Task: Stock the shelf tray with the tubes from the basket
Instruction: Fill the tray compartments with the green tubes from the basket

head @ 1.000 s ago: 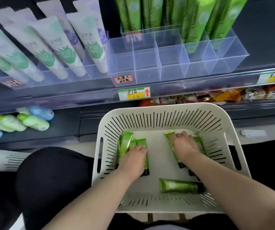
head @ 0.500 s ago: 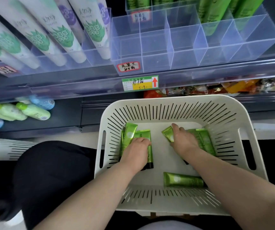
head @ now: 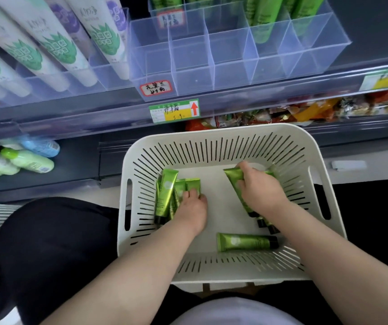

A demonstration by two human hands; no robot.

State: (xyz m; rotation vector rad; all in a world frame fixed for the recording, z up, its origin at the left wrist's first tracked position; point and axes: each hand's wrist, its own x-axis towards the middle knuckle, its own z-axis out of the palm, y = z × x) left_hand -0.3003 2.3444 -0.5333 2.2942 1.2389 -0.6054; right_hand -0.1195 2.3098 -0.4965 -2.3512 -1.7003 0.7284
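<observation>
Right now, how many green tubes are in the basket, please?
7 visible: three tubes at the left hand, three under the right hand, one loose tube in front; more may be hidden.

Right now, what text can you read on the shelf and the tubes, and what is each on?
"美加净": white tubes, upper left.
"5 9" beside a red up arrow: shelf-edge price tag.
Handwritten tray label: too scrawled to read.
Loose green tube: print too small.

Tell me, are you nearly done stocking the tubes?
Not yet. A few green tubes already stand in the shelf tray. The left hand grips a bunch and the right hand a tube in the basket. One loose tube waits; front slots are empty.
</observation>
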